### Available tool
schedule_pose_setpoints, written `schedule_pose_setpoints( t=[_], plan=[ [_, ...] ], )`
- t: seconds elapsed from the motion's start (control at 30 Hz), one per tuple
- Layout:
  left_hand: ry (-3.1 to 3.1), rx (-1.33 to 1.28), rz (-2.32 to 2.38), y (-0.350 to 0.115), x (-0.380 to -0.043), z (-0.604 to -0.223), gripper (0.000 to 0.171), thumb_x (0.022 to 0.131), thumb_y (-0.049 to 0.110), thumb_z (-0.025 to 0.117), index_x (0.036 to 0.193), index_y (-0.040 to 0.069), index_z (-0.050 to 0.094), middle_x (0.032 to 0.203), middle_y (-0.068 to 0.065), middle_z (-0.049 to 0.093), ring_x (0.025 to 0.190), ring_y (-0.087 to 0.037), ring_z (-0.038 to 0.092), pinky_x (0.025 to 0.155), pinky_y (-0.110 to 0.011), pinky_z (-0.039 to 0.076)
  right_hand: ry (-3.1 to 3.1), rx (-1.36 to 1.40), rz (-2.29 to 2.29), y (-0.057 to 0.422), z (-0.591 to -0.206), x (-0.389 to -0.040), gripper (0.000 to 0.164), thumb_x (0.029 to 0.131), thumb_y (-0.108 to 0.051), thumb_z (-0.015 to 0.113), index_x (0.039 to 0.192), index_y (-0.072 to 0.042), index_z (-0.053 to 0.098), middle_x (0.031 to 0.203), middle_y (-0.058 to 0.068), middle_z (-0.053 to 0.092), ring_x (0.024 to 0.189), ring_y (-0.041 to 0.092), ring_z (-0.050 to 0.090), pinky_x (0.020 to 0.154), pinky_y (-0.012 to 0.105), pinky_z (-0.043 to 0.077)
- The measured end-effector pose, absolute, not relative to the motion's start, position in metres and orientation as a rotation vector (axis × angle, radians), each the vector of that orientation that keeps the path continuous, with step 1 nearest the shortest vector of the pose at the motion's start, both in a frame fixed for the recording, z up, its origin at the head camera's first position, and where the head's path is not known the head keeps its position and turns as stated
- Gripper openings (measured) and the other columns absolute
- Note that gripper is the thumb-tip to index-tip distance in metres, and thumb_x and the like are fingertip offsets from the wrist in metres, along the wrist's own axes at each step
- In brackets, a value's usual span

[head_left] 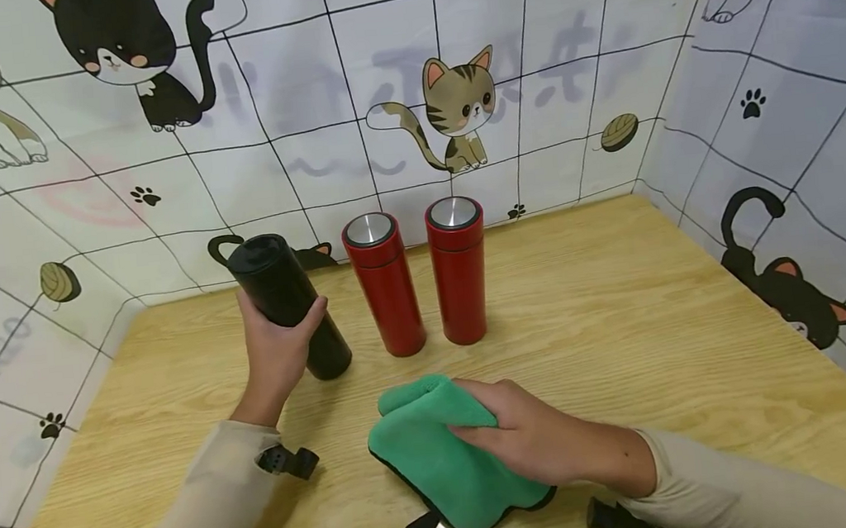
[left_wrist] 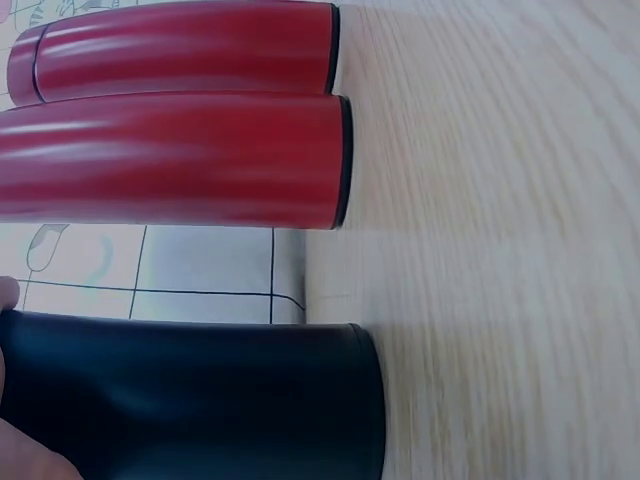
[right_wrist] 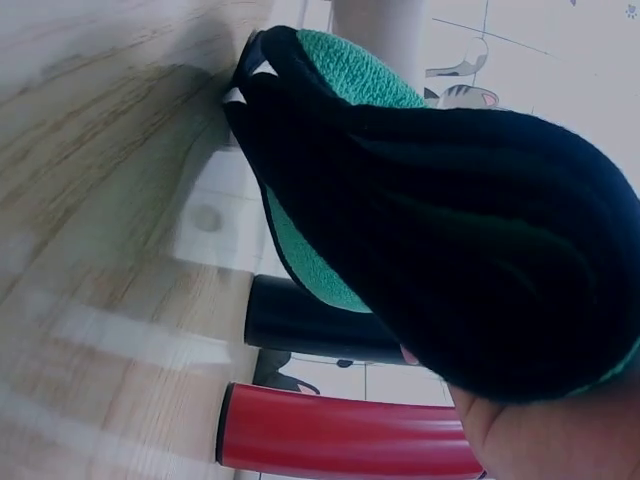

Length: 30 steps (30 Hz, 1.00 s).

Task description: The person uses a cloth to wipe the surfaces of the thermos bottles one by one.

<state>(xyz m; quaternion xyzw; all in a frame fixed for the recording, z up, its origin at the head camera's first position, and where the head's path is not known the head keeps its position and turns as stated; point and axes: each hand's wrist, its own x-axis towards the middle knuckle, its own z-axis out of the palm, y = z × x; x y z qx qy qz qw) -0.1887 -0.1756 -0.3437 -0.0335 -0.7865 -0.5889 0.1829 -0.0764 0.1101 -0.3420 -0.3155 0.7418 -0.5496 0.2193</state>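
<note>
My left hand (head_left: 274, 342) grips a black bottle (head_left: 275, 284) with a loop on its lid, fingers wrapped round its middle. In the left wrist view the base of the black bottle (left_wrist: 230, 400) is at the tabletop; whether it touches I cannot tell. My right hand (head_left: 518, 430) pinches a folded green cloth (head_left: 446, 461) with dark edging, nearer the front of the table. The right wrist view shows the dark inner folds of the cloth (right_wrist: 450, 250) in front of the bottles. Two red bottles with silver-topped lids, a left one (head_left: 388, 300) and a right one (head_left: 460, 286), stand upright.
The wooden table (head_left: 620, 306) meets a cat-patterned wall covering (head_left: 304, 83) at the back and sides. Both red bottles stand close to the right of the black one. A small black tab (head_left: 422, 527) hangs off the cloth's front edge.
</note>
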Motion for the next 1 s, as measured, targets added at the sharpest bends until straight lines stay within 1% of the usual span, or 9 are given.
schedule_pose_setpoints(
  t=[0.23,0.33,0.4,0.47,0.6,0.67,0.8,0.9,1.0],
  plan=[
    [-2.259,-0.099,-1.64,-0.174,-0.188,-0.342,0.084,0.074,0.023,0.076,0.136,0.03,0.02,0.131,-0.004,0.04,0.119,-0.021,0.044,0.101,-0.049,0.037,2.087,-0.896,-1.507,0.11,-0.342,-0.077,0.04,0.097,-0.025,0.043,0.136,-0.033,0.037,0.134,-0.015,0.049,0.116,0.008,0.054,0.091,0.023,0.047],
    [-2.176,-0.129,-1.535,-0.172,-0.18,-0.339,0.091,0.073,0.018,0.077,0.14,0.031,0.017,0.136,-0.003,0.037,0.126,-0.017,0.037,0.107,-0.045,0.03,2.104,-0.88,-1.496,0.111,-0.34,-0.077,0.039,0.097,-0.026,0.044,0.135,-0.033,0.039,0.133,-0.016,0.05,0.114,0.007,0.055,0.09,0.023,0.047],
    [-2.038,-0.216,-1.353,-0.17,-0.174,-0.337,0.091,0.07,0.014,0.078,0.141,0.022,0.021,0.138,-0.007,0.035,0.131,-0.019,0.031,0.111,-0.044,0.024,2.102,-0.867,-1.497,0.112,-0.338,-0.077,0.038,0.097,-0.026,0.045,0.134,-0.033,0.04,0.132,-0.016,0.051,0.113,0.008,0.056,0.089,0.023,0.048],
    [-1.857,-0.353,-1.128,-0.166,-0.169,-0.335,0.078,0.069,0.014,0.079,0.134,0.013,0.035,0.136,-0.013,0.037,0.133,-0.026,0.028,0.112,-0.046,0.019,2.103,-0.873,-1.496,0.113,-0.335,-0.077,0.038,0.097,-0.027,0.045,0.134,-0.033,0.04,0.131,-0.015,0.052,0.113,0.008,0.056,0.089,0.023,0.048],
    [-1.641,-0.641,-0.794,-0.15,-0.165,-0.335,0.053,0.073,0.022,0.076,0.112,-0.001,0.049,0.124,-0.021,0.046,0.125,-0.038,0.036,0.108,-0.05,0.027,2.113,-0.897,-1.497,0.117,-0.331,-0.077,0.037,0.096,-0.027,0.046,0.133,-0.033,0.042,0.13,-0.013,0.053,0.111,0.009,0.057,0.088,0.023,0.049],
    [-1.692,-0.783,-0.792,-0.139,-0.164,-0.335,0.051,0.077,0.025,0.073,0.114,-0.002,0.05,0.125,-0.021,0.048,0.123,-0.038,0.041,0.107,-0.047,0.033,2.122,-0.907,-1.489,0.118,-0.33,-0.078,0.037,0.096,-0.027,0.047,0.132,-0.032,0.044,0.13,-0.012,0.054,0.111,0.009,0.057,0.088,0.023,0.049],
    [-1.971,-0.826,-1.035,-0.115,-0.16,-0.333,0.073,0.077,0.018,0.074,0.135,-0.003,0.035,0.139,-0.018,0.039,0.13,-0.031,0.037,0.109,-0.041,0.033,2.111,-0.923,-1.475,0.121,-0.33,-0.078,0.034,0.096,-0.025,0.047,0.13,-0.03,0.046,0.127,-0.01,0.056,0.108,0.009,0.059,0.087,0.024,0.049],
    [-2.168,-0.62,-1.3,-0.1,-0.157,-0.328,0.091,0.077,0.016,0.074,0.146,0.007,0.015,0.15,-0.01,0.024,0.138,-0.025,0.025,0.112,-0.041,0.026,2.081,-0.939,-1.468,0.12,-0.33,-0.078,0.034,0.096,-0.025,0.047,0.13,-0.029,0.045,0.126,-0.009,0.057,0.107,0.009,0.059,0.086,0.023,0.05],
    [-2.286,-0.443,-1.487,-0.093,-0.159,-0.322,0.095,0.081,0.017,0.07,0.148,0.014,0.004,0.151,-0.007,0.02,0.14,-0.025,0.02,0.113,-0.045,0.023,2.074,-0.958,-1.465,0.119,-0.332,-0.078,0.035,0.096,-0.025,0.047,0.13,-0.028,0.045,0.126,-0.009,0.057,0.106,0.009,0.059,0.085,0.023,0.05]
  ],
)
